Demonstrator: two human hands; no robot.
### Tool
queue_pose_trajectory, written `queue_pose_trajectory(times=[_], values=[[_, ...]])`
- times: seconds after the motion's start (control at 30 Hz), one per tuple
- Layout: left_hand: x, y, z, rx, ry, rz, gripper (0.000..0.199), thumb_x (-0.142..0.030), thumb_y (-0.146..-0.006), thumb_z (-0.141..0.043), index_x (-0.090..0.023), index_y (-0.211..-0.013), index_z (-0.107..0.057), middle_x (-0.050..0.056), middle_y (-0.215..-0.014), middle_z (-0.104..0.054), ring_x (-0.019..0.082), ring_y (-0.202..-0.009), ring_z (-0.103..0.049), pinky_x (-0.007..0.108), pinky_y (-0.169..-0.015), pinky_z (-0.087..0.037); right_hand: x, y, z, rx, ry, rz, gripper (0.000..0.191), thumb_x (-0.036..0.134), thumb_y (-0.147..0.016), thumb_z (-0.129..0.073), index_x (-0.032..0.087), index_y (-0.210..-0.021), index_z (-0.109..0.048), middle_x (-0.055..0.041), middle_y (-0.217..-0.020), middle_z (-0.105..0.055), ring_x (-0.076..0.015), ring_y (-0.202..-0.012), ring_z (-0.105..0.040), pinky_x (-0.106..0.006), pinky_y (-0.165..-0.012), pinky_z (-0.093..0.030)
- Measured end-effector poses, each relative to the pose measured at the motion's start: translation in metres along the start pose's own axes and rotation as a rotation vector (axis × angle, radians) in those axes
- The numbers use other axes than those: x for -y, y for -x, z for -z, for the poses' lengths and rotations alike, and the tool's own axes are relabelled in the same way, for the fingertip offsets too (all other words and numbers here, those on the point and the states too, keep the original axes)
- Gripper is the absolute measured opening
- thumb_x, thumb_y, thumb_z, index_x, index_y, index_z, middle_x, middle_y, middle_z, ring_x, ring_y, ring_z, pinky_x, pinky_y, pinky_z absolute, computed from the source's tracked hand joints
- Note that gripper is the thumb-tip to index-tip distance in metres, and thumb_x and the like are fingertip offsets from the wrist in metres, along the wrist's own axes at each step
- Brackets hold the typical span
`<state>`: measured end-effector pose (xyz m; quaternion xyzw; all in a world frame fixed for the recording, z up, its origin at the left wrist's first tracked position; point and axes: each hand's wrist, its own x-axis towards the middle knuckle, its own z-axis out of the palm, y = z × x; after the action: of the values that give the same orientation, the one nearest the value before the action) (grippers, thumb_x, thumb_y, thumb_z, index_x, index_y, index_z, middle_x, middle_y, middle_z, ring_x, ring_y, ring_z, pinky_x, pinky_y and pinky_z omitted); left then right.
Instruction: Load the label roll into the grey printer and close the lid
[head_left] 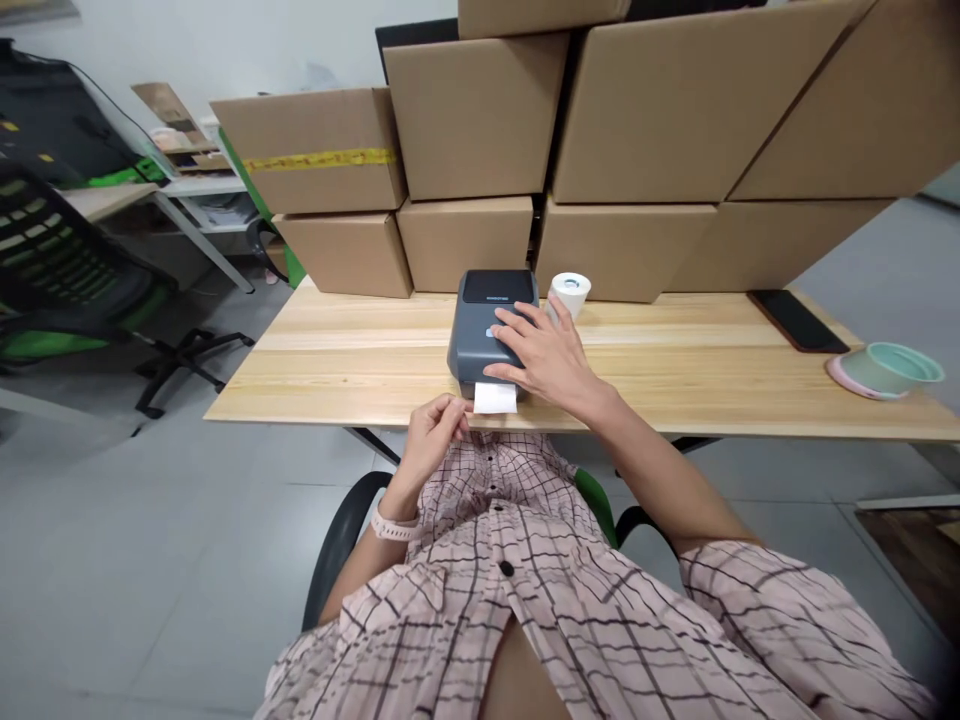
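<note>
A dark grey label printer (472, 345) stands near the front edge of the wooden table. White label paper (496, 398) sticks out of its front slot. My right hand (544, 350) lies over the printer's top right side, fingers spread, with the fingertips close to a small light button. Just left of the paper, at the table's edge, is my left hand (437, 430). Its fingers are curled together, and whether anything is between them I cannot make out. A white paper roll (570, 292) stands upright behind my right hand, partly covered by the fingers.
Stacked cardboard boxes (480, 120) line the table's back edge. On the right of the wooden table (337, 350) lie a dark phone (798, 320) and a pale green cup-like container (889, 368) on a pink base. An office chair (82, 260) stands at the left.
</note>
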<state>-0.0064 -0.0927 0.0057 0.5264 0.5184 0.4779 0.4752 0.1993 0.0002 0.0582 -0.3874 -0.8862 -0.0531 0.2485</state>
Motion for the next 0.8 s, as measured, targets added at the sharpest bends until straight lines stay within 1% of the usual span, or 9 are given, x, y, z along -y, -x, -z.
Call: queue_pose_trajectory(times=[0.1, 0.17, 0.23, 0.3, 0.33, 0.4, 0.57, 0.7, 0.8], values=[[-0.004, 0.002, 0.005, -0.096, 0.003, -0.073, 0.039, -0.054, -0.092, -0.064, -0.016, -0.086, -0.073, -0.001, -0.066, -0.062, 0.010, -0.056, -0.051, 0.023, -0.055, -0.042, 0.001, 0.009, -0.003, 0.002, -0.036, -0.023, 0.065, 0.070, -0.100, -0.041, 0.021, -0.139, -0.059, -0.0149, -0.158, -0.053, -0.0354, -0.150, -0.043, -0.067, -0.128, -0.019], [-0.005, 0.000, 0.009, -0.198, -0.025, -0.116, 0.037, -0.052, -0.092, -0.064, -0.017, -0.099, -0.074, 0.002, -0.078, -0.068, 0.012, -0.065, -0.058, 0.023, -0.058, -0.046, 0.002, 0.022, -0.008, -0.049, -0.122, -0.062, 0.065, 0.068, -0.102, -0.040, 0.024, -0.149, -0.050, -0.0138, -0.166, -0.043, -0.0325, -0.155, -0.037, -0.065, -0.128, -0.022], [-0.005, -0.005, 0.014, -0.275, -0.060, -0.151, 0.040, -0.049, -0.093, -0.065, -0.019, -0.118, -0.071, 0.008, -0.102, -0.074, 0.016, -0.088, -0.067, 0.026, -0.070, -0.053, 0.002, 0.035, -0.014, -0.125, -0.218, -0.110, 0.066, 0.067, -0.103, -0.039, 0.028, -0.156, -0.040, -0.0125, -0.170, -0.035, -0.0303, -0.158, -0.032, -0.065, -0.128, -0.024], [-0.005, -0.013, 0.019, -0.291, -0.082, -0.182, 0.047, -0.048, -0.094, -0.065, -0.020, -0.131, -0.066, 0.012, -0.128, -0.071, 0.021, -0.115, -0.067, 0.032, -0.088, -0.056, 0.001, 0.043, -0.018, -0.206, -0.291, -0.152, 0.069, 0.067, -0.103, -0.038, 0.030, -0.162, -0.031, -0.0130, -0.171, -0.032, -0.0302, -0.160, -0.030, -0.065, -0.127, -0.025], [-0.005, -0.018, 0.022, -0.285, -0.084, -0.192, 0.049, -0.047, -0.094, -0.064, -0.020, -0.134, -0.064, 0.014, -0.136, -0.068, 0.023, -0.124, -0.064, 0.035, -0.095, -0.055, -0.001, 0.044, -0.019, -0.240, -0.315, -0.160, 0.071, 0.068, -0.103, -0.037, 0.031, -0.163, -0.028, -0.0137, -0.172, -0.031, -0.0305, -0.160, -0.029, -0.066, -0.127, -0.025], [-0.005, -0.028, 0.026, -0.267, -0.072, -0.184, 0.052, -0.048, -0.094, -0.063, -0.018, -0.136, -0.062, 0.017, -0.140, -0.066, 0.026, -0.131, -0.061, 0.040, -0.101, -0.054, -0.006, 0.040, -0.017, -0.288, -0.342, -0.146, 0.074, 0.070, -0.103, -0.032, 0.031, -0.165, -0.022, -0.0149, -0.173, -0.027, -0.0312, -0.160, -0.027, -0.067, -0.126, -0.024], [-0.007, -0.048, 0.032, -0.242, -0.035, -0.106, 0.048, -0.044, -0.088, -0.067, -0.016, -0.127, -0.067, 0.017, -0.130, -0.071, 0.028, -0.123, -0.065, 0.042, -0.096, -0.056, -0.023, -0.003, 0.000, -0.332, -0.334, -0.086, 0.074, 0.070, -0.104, -0.023, 0.034, -0.168, -0.011, -0.0141, -0.176, -0.016, -0.0330, -0.162, -0.024, -0.069, -0.125, -0.023], [-0.007, -0.068, 0.035, -0.194, -0.056, -0.071, 0.044, -0.041, -0.085, -0.069, -0.016, -0.121, -0.071, 0.016, -0.126, -0.073, 0.027, -0.118, -0.067, 0.040, -0.094, -0.056, -0.046, -0.058, 0.014, -0.429, -0.303, -0.101, 0.072, 0.065, -0.106, -0.022, 0.030, -0.168, -0.009, -0.0156, -0.174, -0.024, -0.0324, -0.160, -0.027, -0.064, -0.125, -0.029], [-0.009, -0.092, 0.037, -0.139, -0.088, -0.082, 0.044, -0.040, -0.084, -0.070, -0.015, -0.121, -0.071, 0.016, -0.126, -0.072, 0.028, -0.120, -0.066, 0.043, -0.098, -0.054, -0.070, -0.101, 0.023, -0.450, -0.301, -0.160, 0.067, 0.057, -0.109, -0.022, 0.029, -0.167, -0.008, -0.0129, -0.172, -0.030, -0.0314, -0.158, -0.033, -0.060, -0.123, -0.035]])
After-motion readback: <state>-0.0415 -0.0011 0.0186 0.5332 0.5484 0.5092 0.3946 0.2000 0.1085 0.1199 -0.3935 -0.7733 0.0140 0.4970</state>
